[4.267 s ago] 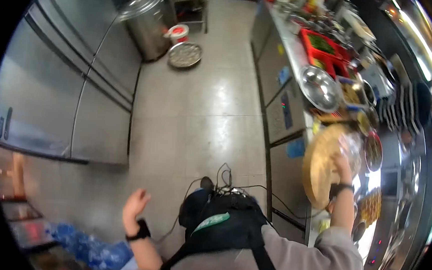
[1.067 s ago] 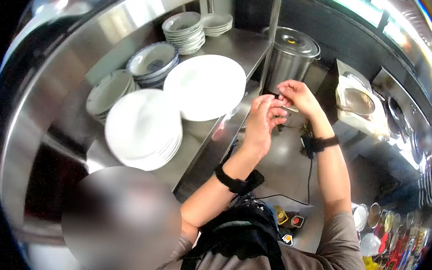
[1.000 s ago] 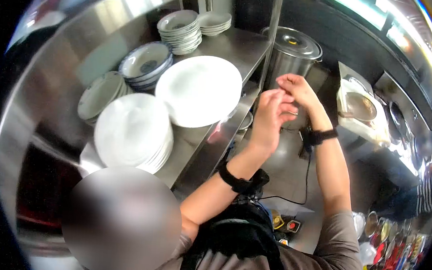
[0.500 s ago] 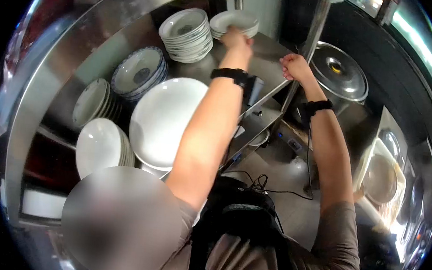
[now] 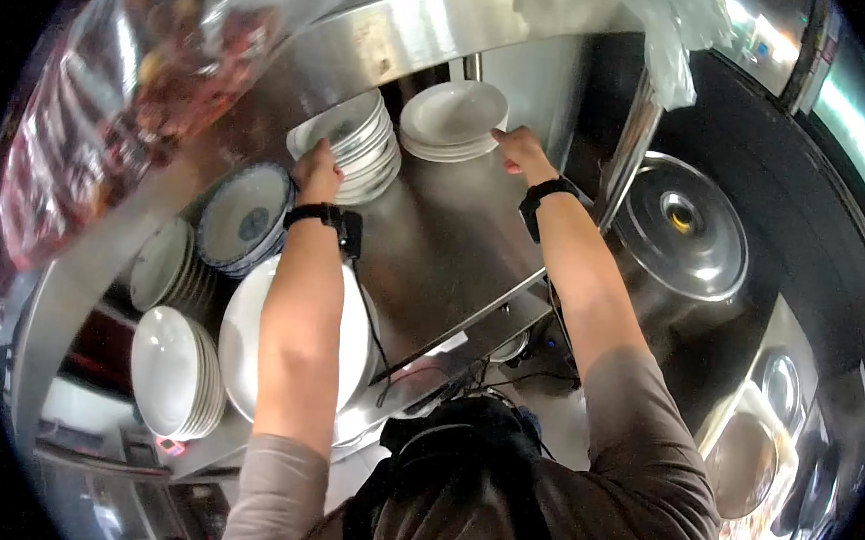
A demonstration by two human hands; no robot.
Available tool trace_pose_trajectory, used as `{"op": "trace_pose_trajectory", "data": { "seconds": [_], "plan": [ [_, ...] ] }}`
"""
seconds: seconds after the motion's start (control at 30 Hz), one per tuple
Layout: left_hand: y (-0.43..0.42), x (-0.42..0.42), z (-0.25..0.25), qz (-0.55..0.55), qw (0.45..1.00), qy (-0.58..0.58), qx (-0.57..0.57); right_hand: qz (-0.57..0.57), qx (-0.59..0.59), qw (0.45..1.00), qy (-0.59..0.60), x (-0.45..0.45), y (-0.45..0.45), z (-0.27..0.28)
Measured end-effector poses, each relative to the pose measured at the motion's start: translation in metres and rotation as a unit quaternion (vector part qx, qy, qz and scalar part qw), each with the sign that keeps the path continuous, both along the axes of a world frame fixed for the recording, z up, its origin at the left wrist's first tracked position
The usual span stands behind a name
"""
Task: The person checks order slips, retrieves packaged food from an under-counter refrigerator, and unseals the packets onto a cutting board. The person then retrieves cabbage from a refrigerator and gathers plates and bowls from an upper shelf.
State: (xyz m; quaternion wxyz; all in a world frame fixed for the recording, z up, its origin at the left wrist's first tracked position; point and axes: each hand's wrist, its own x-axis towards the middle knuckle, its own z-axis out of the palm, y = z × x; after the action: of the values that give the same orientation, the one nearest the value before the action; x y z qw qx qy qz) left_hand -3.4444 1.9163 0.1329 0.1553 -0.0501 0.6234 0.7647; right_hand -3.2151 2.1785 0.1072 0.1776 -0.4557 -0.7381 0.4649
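Observation:
On the steel shelf, my left hand (image 5: 317, 172) grips the near rim of the stacked white bowls (image 5: 347, 129); the upper ones are tilted. My right hand (image 5: 523, 154) pinches the right rim of the top dish in a shorter stack of white dishes (image 5: 453, 113), which stands farther back. Blue-rimmed bowls (image 5: 246, 215) lean beside my left wrist. A large white plate (image 5: 248, 332) lies partly under my left forearm.
White oval plates (image 5: 167, 372) and patterned bowls (image 5: 160, 263) stand at the left. A plastic bag (image 5: 154, 90) hangs at upper left. Beyond the shelf post (image 5: 628, 163) is a lidded steel pot (image 5: 683, 242). At lower right sits a plastic-lined container (image 5: 743, 462).
My left hand has moved from the shorter stack to the taller bowl stack and taken hold there. My right hand has reached onto the shelf and gripped a dish. The view has moved closer.

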Motion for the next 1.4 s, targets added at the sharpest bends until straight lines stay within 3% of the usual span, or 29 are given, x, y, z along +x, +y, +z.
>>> {"op": "trace_pose_trajectory", "data": {
  "seconds": [0.13,0.2,0.23,0.27,0.3,0.37,0.4,0.47,0.57,0.6,0.63,0.67,0.73,0.77,0.8,0.83,0.93,1.0,1.03,1.1,1.13,1.2,1.23,1.3,1.33,1.4],
  "plan": [
    [0.010,-0.046,-0.023,0.066,0.997,-0.009,-0.028,-0.018,-0.054,0.995,0.080,-0.019,0.028,0.000],
    [-0.001,-0.042,-0.023,-0.019,0.997,0.067,-0.037,0.122,0.146,0.972,0.141,-0.041,0.089,-0.059],
    [-0.006,-0.032,-0.008,-0.059,0.985,0.104,-0.127,0.179,0.227,0.944,0.162,-0.055,0.127,-0.094],
    [-0.012,-0.024,0.004,-0.103,0.962,0.133,-0.216,0.208,0.251,0.932,0.160,-0.066,0.130,-0.091],
    [-0.023,-0.032,0.004,-0.089,0.962,0.133,-0.220,0.237,0.275,0.918,0.158,-0.077,0.132,-0.087],
    [-0.030,-0.049,-0.006,-0.101,0.981,0.106,-0.127,0.047,-0.010,0.998,0.050,-0.061,0.096,-0.027],
    [-0.033,-0.052,-0.007,-0.103,0.985,0.097,-0.095,0.052,-0.007,0.997,0.051,-0.068,0.103,-0.030],
    [-0.035,-0.066,-0.013,-0.111,0.988,0.091,-0.058,0.118,0.130,0.984,0.021,-0.082,0.123,-0.045],
    [-0.035,-0.112,-0.035,-0.172,0.969,0.155,-0.081,0.105,0.157,0.982,-0.023,-0.104,0.155,-0.066],
    [-0.036,-0.135,-0.044,-0.209,0.952,0.202,-0.097,0.105,0.153,0.982,-0.025,-0.097,0.146,-0.059],
    [-0.038,-0.157,-0.052,-0.242,0.931,0.243,-0.122,0.101,0.233,0.967,-0.020,-0.086,0.128,-0.039],
    [-0.041,-0.146,-0.032,-0.232,0.850,0.338,-0.332,0.097,0.312,0.945,-0.015,-0.075,0.118,-0.030],
    [-0.045,-0.121,-0.007,-0.210,0.716,0.413,-0.522,0.123,0.291,0.942,0.114,-0.064,0.109,-0.025],
    [-0.042,-0.102,-0.004,-0.193,0.871,0.323,-0.317,0.108,0.212,0.971,0.014,-0.063,0.102,-0.006],
    [-0.042,-0.106,-0.006,-0.181,0.924,0.267,-0.205,0.092,0.131,0.983,-0.085,-0.066,0.099,0.003],
    [-0.041,-0.110,-0.009,-0.160,0.961,0.210,-0.088,0.092,0.130,0.984,-0.085,-0.068,0.100,0.004],
    [-0.043,-0.161,-0.024,-0.130,0.954,0.190,-0.192,0.102,0.190,0.969,-0.122,-0.089,0.116,-0.012],
    [-0.044,-0.160,-0.029,-0.142,0.913,0.285,-0.254,0.046,0.353,0.927,-0.120,-0.112,0.142,-0.047],
    [-0.046,-0.162,-0.034,-0.145,0.897,0.314,-0.275,0.047,0.351,0.927,-0.121,-0.123,0.162,-0.070],
    [-0.045,-0.152,-0.023,-0.158,0.877,0.338,-0.304,0.185,0.213,0.955,-0.087,-0.144,0.199,-0.095],
    [-0.044,-0.146,-0.018,-0.168,0.867,0.347,-0.317,0.185,0.215,0.955,-0.083,-0.151,0.195,-0.083],
    [-0.040,-0.137,-0.005,-0.191,0.847,0.359,-0.343,0.135,0.118,0.936,-0.302,-0.162,0.185,-0.060],
    [-0.040,-0.133,0.000,-0.202,0.837,0.364,-0.355,0.136,0.119,0.936,-0.301,-0.156,0.183,-0.055],
    [-0.039,-0.124,0.004,-0.223,0.819,0.374,-0.373,0.183,0.220,0.941,-0.178,-0.139,0.177,-0.054],
    [-0.038,-0.120,0.005,-0.234,0.811,0.379,-0.379,0.183,0.221,0.941,-0.178,-0.136,0.174,-0.050],
    [-0.039,-0.112,0.008,-0.253,0.797,0.386,-0.391,0.138,0.115,0.980,-0.082,-0.133,0.166,-0.043]
  ]
}}
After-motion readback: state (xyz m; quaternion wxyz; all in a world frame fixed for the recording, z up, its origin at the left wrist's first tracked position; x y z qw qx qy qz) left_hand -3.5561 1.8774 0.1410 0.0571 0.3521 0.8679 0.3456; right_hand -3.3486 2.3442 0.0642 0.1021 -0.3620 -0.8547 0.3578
